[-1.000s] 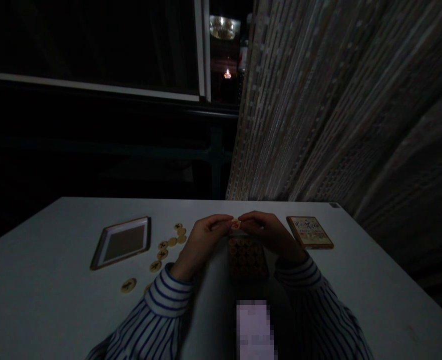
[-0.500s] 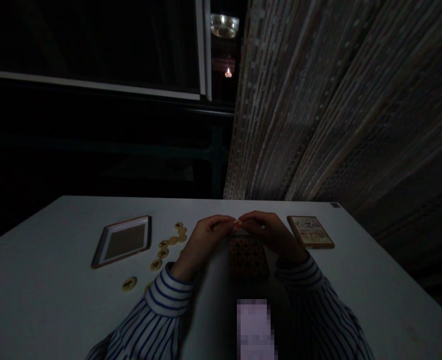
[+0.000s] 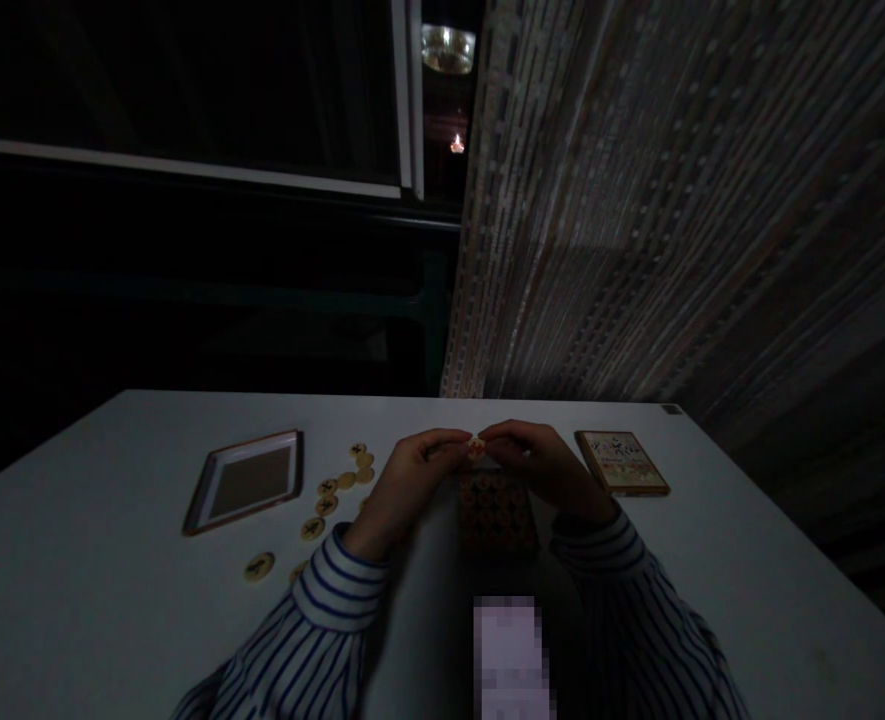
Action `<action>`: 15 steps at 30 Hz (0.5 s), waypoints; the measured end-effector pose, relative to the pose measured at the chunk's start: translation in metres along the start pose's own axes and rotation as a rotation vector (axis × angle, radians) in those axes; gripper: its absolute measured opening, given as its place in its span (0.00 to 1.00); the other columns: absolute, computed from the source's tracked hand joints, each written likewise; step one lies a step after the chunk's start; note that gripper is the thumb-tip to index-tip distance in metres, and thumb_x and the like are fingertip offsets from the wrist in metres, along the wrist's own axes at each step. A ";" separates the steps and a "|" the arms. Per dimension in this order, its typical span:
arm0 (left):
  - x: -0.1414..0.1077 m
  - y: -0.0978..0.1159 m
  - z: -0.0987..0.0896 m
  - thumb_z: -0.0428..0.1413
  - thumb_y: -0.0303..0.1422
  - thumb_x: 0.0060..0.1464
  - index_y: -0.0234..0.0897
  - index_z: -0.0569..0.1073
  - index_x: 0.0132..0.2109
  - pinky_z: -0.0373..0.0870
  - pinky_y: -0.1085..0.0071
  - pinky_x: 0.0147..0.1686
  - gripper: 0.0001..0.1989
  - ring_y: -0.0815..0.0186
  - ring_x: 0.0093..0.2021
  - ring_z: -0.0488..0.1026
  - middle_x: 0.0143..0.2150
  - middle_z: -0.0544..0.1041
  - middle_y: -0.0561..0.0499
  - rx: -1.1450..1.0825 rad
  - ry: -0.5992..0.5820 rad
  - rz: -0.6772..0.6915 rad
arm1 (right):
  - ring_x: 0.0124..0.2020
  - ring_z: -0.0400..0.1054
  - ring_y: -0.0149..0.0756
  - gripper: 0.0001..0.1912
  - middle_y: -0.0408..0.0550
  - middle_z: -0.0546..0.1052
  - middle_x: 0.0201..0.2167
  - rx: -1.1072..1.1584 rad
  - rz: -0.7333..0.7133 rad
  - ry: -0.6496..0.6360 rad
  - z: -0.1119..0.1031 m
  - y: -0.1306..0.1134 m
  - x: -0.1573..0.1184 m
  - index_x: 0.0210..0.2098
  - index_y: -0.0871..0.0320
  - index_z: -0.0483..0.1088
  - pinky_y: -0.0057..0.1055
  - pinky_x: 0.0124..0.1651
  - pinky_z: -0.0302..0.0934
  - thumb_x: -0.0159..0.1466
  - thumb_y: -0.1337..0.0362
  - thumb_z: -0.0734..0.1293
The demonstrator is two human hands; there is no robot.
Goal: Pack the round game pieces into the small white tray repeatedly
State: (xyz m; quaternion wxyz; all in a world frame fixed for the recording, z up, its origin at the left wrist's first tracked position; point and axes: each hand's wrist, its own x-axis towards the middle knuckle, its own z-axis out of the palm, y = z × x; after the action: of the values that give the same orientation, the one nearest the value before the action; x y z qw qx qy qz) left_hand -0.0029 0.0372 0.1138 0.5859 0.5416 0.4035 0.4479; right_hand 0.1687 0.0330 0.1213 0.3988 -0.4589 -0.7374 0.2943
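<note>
We note the curtain (image 3: 562,200) shifting; left hand (image 3: 414,476) and right hand (image 3: 543,462), nearly closed, still pinch one piece (image 3: 476,447): handling continues.

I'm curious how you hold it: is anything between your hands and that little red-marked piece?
Nothing visible. The left hand and right hand seem to pinch the round piece directly, one from each side; the dark tray of pieces sits nearer the camera, not in between.
</note>
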 end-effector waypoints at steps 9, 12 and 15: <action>-0.001 -0.001 0.001 0.58 0.35 0.42 0.33 0.73 0.39 0.68 0.69 0.40 0.15 0.66 0.36 0.72 0.35 0.77 0.48 0.013 -0.026 0.016 | 0.29 0.67 0.30 0.10 0.45 0.75 0.29 0.009 0.023 0.010 0.000 -0.002 0.000 0.34 0.59 0.71 0.26 0.31 0.61 0.55 0.60 0.64; -0.001 0.000 0.001 0.59 0.35 0.40 0.33 0.73 0.37 0.68 0.69 0.38 0.14 0.65 0.36 0.73 0.33 0.77 0.49 0.038 -0.028 0.029 | 0.30 0.68 0.30 0.10 0.45 0.76 0.30 0.024 0.022 -0.014 0.000 -0.002 0.000 0.33 0.59 0.71 0.26 0.32 0.61 0.55 0.60 0.64; -0.001 0.000 0.002 0.60 0.35 0.39 0.34 0.73 0.35 0.69 0.71 0.35 0.13 0.66 0.33 0.73 0.30 0.76 0.50 0.084 -0.009 0.045 | 0.32 0.68 0.30 0.09 0.45 0.76 0.31 0.065 -0.016 -0.050 0.000 -0.001 0.000 0.34 0.58 0.71 0.26 0.35 0.61 0.56 0.61 0.63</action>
State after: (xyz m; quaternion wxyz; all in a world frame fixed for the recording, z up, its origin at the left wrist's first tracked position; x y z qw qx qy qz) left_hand -0.0015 0.0361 0.1140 0.5541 0.5769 0.4069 0.4412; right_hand 0.1682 0.0326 0.1223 0.3973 -0.4323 -0.7408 0.3263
